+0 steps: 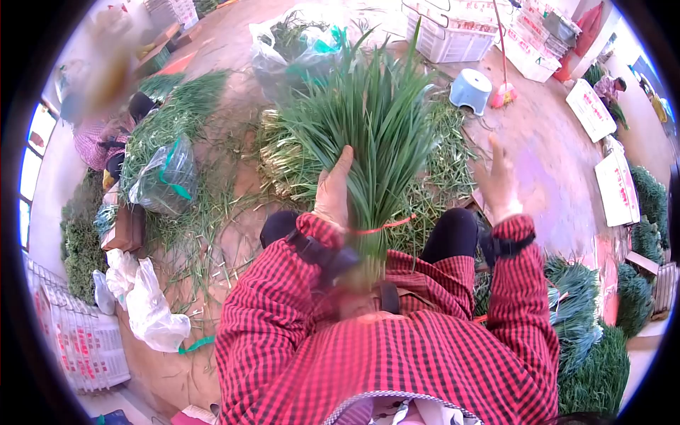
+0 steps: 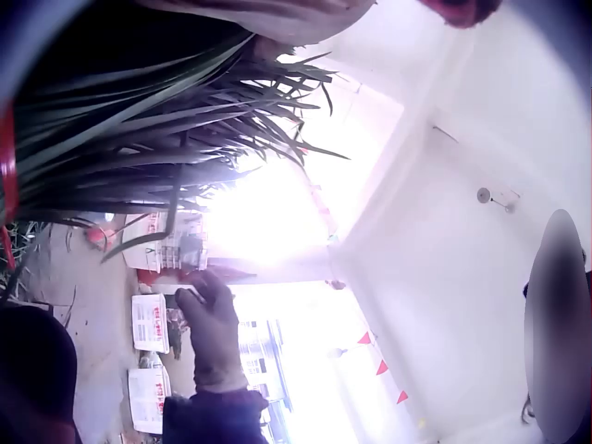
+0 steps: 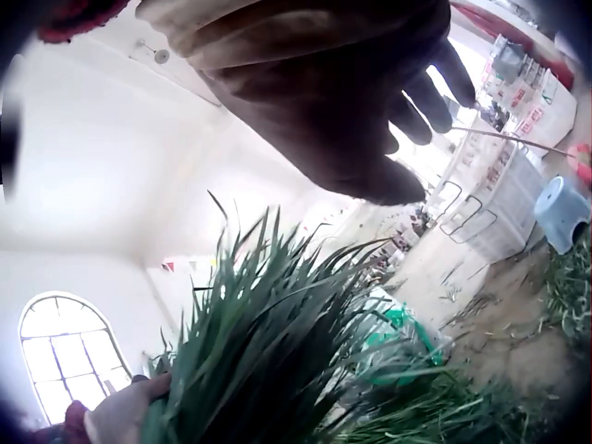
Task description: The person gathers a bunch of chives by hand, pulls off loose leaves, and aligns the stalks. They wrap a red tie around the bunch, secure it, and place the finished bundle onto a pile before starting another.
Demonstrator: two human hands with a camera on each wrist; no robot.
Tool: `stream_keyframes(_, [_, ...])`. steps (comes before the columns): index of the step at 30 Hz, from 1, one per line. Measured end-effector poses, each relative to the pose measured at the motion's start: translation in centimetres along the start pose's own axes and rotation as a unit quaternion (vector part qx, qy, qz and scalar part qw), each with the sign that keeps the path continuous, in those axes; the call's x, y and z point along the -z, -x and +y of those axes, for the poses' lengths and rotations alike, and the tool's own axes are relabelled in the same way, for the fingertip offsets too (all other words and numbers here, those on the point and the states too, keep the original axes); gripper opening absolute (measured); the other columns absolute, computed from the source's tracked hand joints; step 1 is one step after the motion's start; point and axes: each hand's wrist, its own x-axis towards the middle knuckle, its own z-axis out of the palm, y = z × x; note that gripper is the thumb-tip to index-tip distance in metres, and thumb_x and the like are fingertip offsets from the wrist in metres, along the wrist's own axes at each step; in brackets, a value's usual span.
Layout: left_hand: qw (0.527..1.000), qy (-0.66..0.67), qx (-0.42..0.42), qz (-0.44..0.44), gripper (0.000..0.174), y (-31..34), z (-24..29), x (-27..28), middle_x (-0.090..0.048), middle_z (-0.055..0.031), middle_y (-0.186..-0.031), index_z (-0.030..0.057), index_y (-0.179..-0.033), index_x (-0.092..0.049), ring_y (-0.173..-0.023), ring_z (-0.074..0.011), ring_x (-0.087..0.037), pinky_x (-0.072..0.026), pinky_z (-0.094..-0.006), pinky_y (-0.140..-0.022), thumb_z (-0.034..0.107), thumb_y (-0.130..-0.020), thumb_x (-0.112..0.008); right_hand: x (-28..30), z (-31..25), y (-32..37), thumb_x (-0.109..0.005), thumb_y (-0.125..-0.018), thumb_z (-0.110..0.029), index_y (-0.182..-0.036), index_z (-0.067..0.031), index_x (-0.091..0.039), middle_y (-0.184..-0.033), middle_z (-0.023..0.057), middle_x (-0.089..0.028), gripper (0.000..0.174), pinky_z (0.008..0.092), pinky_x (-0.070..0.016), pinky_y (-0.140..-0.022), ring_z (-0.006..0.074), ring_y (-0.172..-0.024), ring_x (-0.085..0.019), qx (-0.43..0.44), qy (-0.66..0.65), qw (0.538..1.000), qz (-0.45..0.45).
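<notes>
A thick bunch of garlic chives (image 1: 379, 134) stands upright over the lap, its leaves fanning out at the top. My left hand (image 1: 333, 191) holds its left side, with part of the fingers hidden by the leaves. Below that hand, a red tie (image 1: 386, 225) crosses the bunch. To the right and clear of the leaves, my right hand (image 1: 499, 180) is raised with fingers spread and nothing in it. The right wrist view shows the right hand (image 3: 342, 102) above the leaf tips.
More cut bunches (image 1: 280, 156) and loose trimmings (image 1: 443, 177) lie on the floor ahead. A plastic bag (image 1: 265, 53), a blue stool (image 1: 471, 91) and white crates (image 1: 446, 35) stand farther off. Piled greens (image 1: 574, 304) are at the right. Another person (image 1: 92, 145) sits at the left.
</notes>
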Motion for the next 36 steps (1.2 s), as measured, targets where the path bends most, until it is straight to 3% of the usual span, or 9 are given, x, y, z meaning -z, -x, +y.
stream_keyframes(3, [0.999, -0.041, -0.034, -0.009, 0.044, -0.6, -0.2, -0.8, -0.067, -0.0088, -0.112, 0.0020, -0.125, -0.058, -0.095, -0.0217, -0.065, -0.0527, -0.0363, -0.085, 0.033, -0.095, -0.066, -3.6, -3.5, 5.3, -0.082, -0.079, -0.033, -0.153, -0.0004, -0.021, -0.139, 0.0248, -0.052, 0.102, 0.0397, -0.0386, -0.109, 0.0328, -0.131, -0.049, -0.150, -0.324, 0.892, -0.276])
stream_keyframes(8, [0.955, -0.211, -0.089, -0.188, 0.057, -1.2, -4.1, -2.1, -0.063, -0.0075, -0.120, -0.0005, -0.134, -0.054, -0.108, -0.0184, -0.059, -0.0464, -0.0309, -0.094, 0.033, -0.091, -0.072, -8.8, -10.7, 5.2, -0.084, -0.079, -0.021, -0.139, 0.0019, -0.038, -0.127, 0.0104, -0.058, 0.079, 0.0356, -0.0473, -0.097, 0.0228, -0.115, -0.056, -0.205, -0.622, 0.727, -0.209])
stream_keyframes(14, [0.896, -0.352, -0.027, -0.269, 0.052, -4.2, 0.9, 2.3, -0.066, -0.0076, -0.119, -0.0010, -0.128, -0.059, -0.104, -0.0128, -0.060, -0.0441, -0.0280, -0.096, 0.029, -0.088, -0.074, -6.6, -8.7, 4.3, -0.080, -0.082, -0.018, -0.129, 0.0016, -0.052, -0.118, 0.0100, -0.065, 0.058, 0.0339, -0.0494, -0.094, 0.0186, -0.105, -0.062, -0.242, -0.636, 0.710, -0.182])
stream_keyframes(18, [0.909, -0.363, 0.035, -0.202, 0.053, -3.6, -0.8, 2.2, -0.069, -0.0066, -0.112, -0.0010, -0.127, -0.059, -0.097, -0.0131, -0.064, -0.0480, -0.0295, -0.092, 0.038, -0.091, -0.069, -6.0, -10.2, 4.3, -0.082, -0.081, -0.021, -0.133, 0.0015, -0.050, -0.118, 0.0102, -0.065, 0.065, 0.0341, -0.0486, -0.095, 0.0204, -0.105, -0.062, -0.230, -0.627, 0.708, -0.229])
stream_keyframes(21, [0.964, -0.091, 0.109, -0.223, 0.052, -5.8, -3.3, 2.8, -0.068, -0.0081, -0.114, -0.0001, -0.126, -0.059, -0.101, -0.0175, -0.065, -0.0514, -0.0330, -0.091, 0.039, -0.093, -0.067, -5.9, -12.0, 4.6, -0.082, -0.081, -0.027, -0.136, 0.0010, -0.047, -0.120, 0.0090, -0.065, 0.071, 0.0354, -0.0475, -0.097, 0.0230, -0.107, -0.062, -0.173, -0.604, 0.723, -0.286])
stream_keyframes(25, [0.960, -0.007, 0.137, -0.244, 0.021, -7.1, -3.7, 4.6, -0.067, -0.0064, -0.104, 0.0050, -0.111, -0.060, -0.091, -0.0188, -0.066, -0.0550, -0.0332, -0.080, 0.016, -0.099, -0.047, -1.3, -10.9, 1.1, -0.080, -0.085, -0.025, -0.111, -0.0019, -0.068, -0.092, 0.0064, -0.071, 0.037, 0.0298, -0.0540, -0.078, 0.0131, -0.084, -0.066, -0.079, -0.272, 0.863, -0.419])
stream_keyframes(27, [0.963, -0.019, 0.127, -0.236, 0.021, -7.9, -4.3, 5.7, -0.067, -0.0060, -0.101, 0.0046, -0.110, -0.060, -0.087, -0.0191, -0.066, -0.0562, -0.0331, -0.078, 0.016, -0.099, -0.047, 2.6, -11.0, -0.6, -0.075, -0.086, -0.036, -0.093, -0.0053, -0.072, -0.083, 0.0077, -0.069, 0.032, 0.0311, -0.0525, -0.070, 0.0136, -0.077, -0.066, -0.160, -0.271, 0.865, -0.390])
stream_keyframes(30, [0.966, -0.003, 0.138, -0.218, 0.023, -6.7, -3.7, 5.4, -0.067, -0.0060, -0.103, 0.0046, -0.112, -0.060, -0.089, -0.0188, -0.066, -0.0565, -0.0337, -0.080, 0.020, -0.099, -0.049, 4.0, -11.6, -1.4, -0.075, -0.089, -0.017, -0.102, 0.0000, -0.069, -0.062, -0.0020, -0.055, 0.022, 0.0230, -0.0417, -0.049, 0.0048, -0.052, -0.051, -0.024, -0.402, 0.908, -0.110])
stream_keyframes(36, [0.970, 0.000, 0.141, -0.199, 0.033, -4.8, -2.9, 4.4, -0.067, -0.0070, -0.107, 0.0043, -0.118, -0.060, -0.093, -0.0199, -0.066, -0.0566, -0.0357, -0.084, 0.030, -0.098, -0.054, 3.7, -13.2, -3.5, -0.075, -0.083, -0.014, -0.101, -0.0023, -0.068, -0.062, 0.0084, -0.055, 0.022, 0.0305, -0.0445, -0.053, 0.0134, -0.054, -0.052, 0.102, -0.224, 0.961, -0.125])
